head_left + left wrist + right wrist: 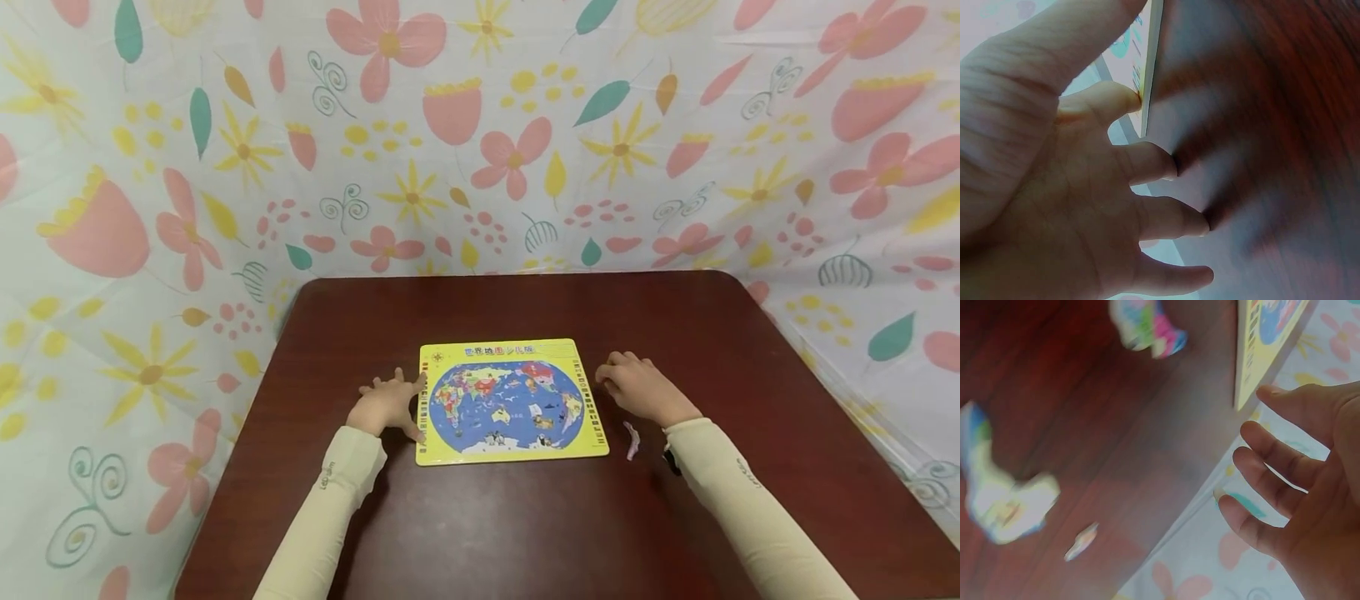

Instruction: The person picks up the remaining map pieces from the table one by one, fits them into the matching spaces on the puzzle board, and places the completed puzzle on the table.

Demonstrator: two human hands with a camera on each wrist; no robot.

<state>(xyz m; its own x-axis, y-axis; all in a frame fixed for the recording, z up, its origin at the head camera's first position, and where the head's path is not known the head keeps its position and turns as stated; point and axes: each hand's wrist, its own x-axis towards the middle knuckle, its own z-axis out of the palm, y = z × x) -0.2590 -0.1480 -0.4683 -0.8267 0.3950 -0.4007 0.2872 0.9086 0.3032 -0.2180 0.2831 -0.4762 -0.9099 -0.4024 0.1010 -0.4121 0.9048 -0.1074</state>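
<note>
A yellow-bordered world map puzzle board [510, 349] lies flat on the dark red table, with a blue oval map and animal pictures on it. My left hand [385, 404] is at the board's left edge, fingers spread; in the left wrist view a fingertip [1130, 100] touches the board's edge. Just off the right edge hovers my right hand [637, 387], its fingers loosely bent with nothing between them in the right wrist view. Loose puzzle pieces lie near it: a white-and-green one with pink [1141, 328], a larger pale one [1010, 509] and a small one [1082, 541].
A thin pinkish piece [632, 439] lies beside the right wrist. The brown tabletop [480, 533] extends around the board. Behind it and at both sides hangs a white cloth [465, 208] printed with flowers and leaves.
</note>
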